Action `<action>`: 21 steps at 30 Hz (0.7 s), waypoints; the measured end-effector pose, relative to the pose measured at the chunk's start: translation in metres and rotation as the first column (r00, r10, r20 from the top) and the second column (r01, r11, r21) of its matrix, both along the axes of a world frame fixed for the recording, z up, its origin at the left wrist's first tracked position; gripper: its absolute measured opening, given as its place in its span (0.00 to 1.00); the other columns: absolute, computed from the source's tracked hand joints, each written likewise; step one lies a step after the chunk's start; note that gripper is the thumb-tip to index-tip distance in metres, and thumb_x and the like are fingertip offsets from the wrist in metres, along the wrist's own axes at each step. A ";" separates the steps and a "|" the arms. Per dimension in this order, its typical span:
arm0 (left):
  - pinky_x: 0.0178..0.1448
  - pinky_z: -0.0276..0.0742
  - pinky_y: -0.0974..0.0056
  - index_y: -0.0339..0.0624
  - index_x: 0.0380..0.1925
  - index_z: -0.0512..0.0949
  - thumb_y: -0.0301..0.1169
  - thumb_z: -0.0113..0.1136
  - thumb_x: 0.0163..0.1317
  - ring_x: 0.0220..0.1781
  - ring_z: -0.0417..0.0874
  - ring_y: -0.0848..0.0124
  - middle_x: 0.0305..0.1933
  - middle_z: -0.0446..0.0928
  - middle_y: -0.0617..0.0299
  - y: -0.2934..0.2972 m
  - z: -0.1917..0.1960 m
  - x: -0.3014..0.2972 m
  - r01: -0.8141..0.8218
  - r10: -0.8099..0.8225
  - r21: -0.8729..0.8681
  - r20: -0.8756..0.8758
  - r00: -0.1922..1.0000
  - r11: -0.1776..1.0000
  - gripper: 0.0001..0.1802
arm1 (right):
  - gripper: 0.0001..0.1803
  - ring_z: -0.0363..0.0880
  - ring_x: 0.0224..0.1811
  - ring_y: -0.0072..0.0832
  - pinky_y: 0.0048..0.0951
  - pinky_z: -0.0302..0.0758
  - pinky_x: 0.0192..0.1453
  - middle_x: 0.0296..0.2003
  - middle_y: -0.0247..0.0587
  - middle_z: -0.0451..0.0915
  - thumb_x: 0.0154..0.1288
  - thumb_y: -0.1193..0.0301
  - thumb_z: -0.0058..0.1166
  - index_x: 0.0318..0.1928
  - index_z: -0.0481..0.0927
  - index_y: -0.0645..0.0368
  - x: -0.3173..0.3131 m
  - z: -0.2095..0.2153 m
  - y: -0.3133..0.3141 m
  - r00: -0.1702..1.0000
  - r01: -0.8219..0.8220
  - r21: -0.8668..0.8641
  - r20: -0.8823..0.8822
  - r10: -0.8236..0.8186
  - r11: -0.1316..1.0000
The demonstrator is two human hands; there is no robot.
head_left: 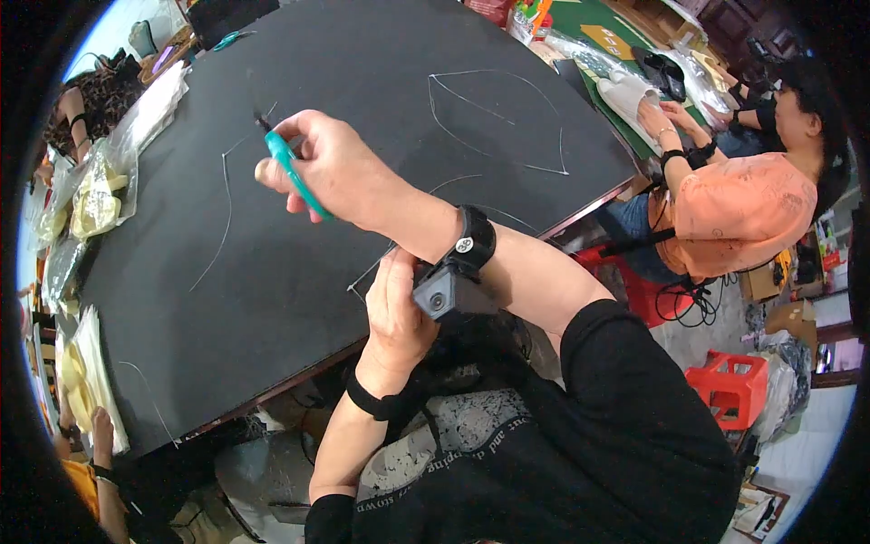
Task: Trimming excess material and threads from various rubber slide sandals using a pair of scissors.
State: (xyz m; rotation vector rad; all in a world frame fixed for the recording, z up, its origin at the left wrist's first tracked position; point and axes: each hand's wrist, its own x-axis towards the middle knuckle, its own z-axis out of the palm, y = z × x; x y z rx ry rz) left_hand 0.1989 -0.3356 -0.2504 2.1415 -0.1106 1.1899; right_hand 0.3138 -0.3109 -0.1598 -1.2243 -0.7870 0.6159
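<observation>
Forward, right hand (337, 170) above table (263, 263)

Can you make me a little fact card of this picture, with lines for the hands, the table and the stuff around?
Right hand: grips teal-handled snips above the table
Left hand: by a thread near the table's edge; its grip is hidden
Table: black top, several white threads on it
Far side: second teal snips
Right side: seated co-worker in an orange top, hands on a pale item
Floor: red plastic stool
</observation>
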 end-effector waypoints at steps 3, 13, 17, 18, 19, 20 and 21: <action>0.37 0.77 0.61 0.32 0.45 0.73 0.25 0.66 0.50 0.34 0.82 0.59 0.37 0.77 0.51 0.002 -0.002 -0.002 -0.020 0.018 -0.030 -0.064 0.998 0.999 0.21 | 0.26 0.83 0.34 0.43 0.36 0.78 0.38 0.33 0.56 0.81 0.53 0.65 0.64 0.47 0.71 0.71 -0.004 0.001 0.001 0.880 0.096 0.054 0.462 -0.110 0.994; 0.35 0.77 0.61 0.32 0.40 0.73 0.25 0.65 0.49 0.31 0.81 0.56 0.35 0.77 0.49 0.004 -0.005 -0.001 0.008 -0.009 0.022 0.008 1.000 1.000 0.18 | 0.26 0.81 0.40 0.48 0.38 0.75 0.45 0.36 0.59 0.81 0.51 0.64 0.65 0.44 0.73 0.70 -0.006 -0.016 0.002 0.934 -0.002 -0.058 0.356 0.023 0.998; 0.35 0.77 0.61 0.31 0.39 0.73 0.24 0.64 0.49 0.31 0.81 0.55 0.35 0.77 0.49 0.003 -0.004 -0.001 -0.005 0.007 0.091 -0.021 1.000 0.996 0.16 | 0.25 0.81 0.40 0.48 0.39 0.75 0.43 0.34 0.59 0.80 0.51 0.64 0.64 0.44 0.73 0.69 -0.006 -0.020 -0.006 0.900 0.009 -0.040 0.435 0.009 0.999; 0.35 0.78 0.60 0.29 0.43 0.71 0.19 0.62 0.44 0.31 0.81 0.54 0.35 0.77 0.47 0.003 -0.001 -0.001 0.018 -0.017 0.084 -0.017 1.000 0.996 0.22 | 0.24 0.81 0.39 0.49 0.40 0.75 0.42 0.33 0.59 0.80 0.52 0.65 0.63 0.44 0.73 0.69 -0.006 -0.018 -0.008 0.884 0.013 -0.044 0.468 0.010 0.999; 0.35 0.79 0.60 0.28 0.46 0.69 0.14 0.61 0.40 0.31 0.81 0.54 0.35 0.76 0.46 0.002 0.001 0.000 0.041 -0.041 0.078 -0.013 0.999 0.996 0.28 | 0.23 0.81 0.39 0.49 0.41 0.75 0.41 0.33 0.59 0.80 0.53 0.65 0.63 0.44 0.72 0.68 -0.005 -0.016 -0.010 0.866 0.017 -0.048 0.500 0.009 0.999; 0.35 0.79 0.60 0.28 0.46 0.69 0.14 0.61 0.40 0.31 0.81 0.54 0.35 0.76 0.46 0.003 0.002 0.001 0.041 -0.040 0.078 -0.012 0.999 0.996 0.28 | 0.23 0.81 0.39 0.49 0.41 0.75 0.41 0.33 0.59 0.80 0.53 0.65 0.63 0.44 0.72 0.68 -0.005 -0.016 -0.009 0.866 0.017 -0.048 0.500 0.009 0.999; 0.34 0.79 0.60 0.28 0.46 0.69 0.15 0.61 0.40 0.31 0.81 0.55 0.34 0.76 0.47 0.003 0.003 0.001 0.029 -0.029 0.075 -0.005 1.000 0.997 0.27 | 0.22 0.80 0.34 0.47 0.38 0.75 0.38 0.30 0.55 0.80 0.53 0.66 0.63 0.44 0.72 0.66 -0.005 -0.015 -0.008 0.824 0.038 -0.036 0.566 -0.011 0.999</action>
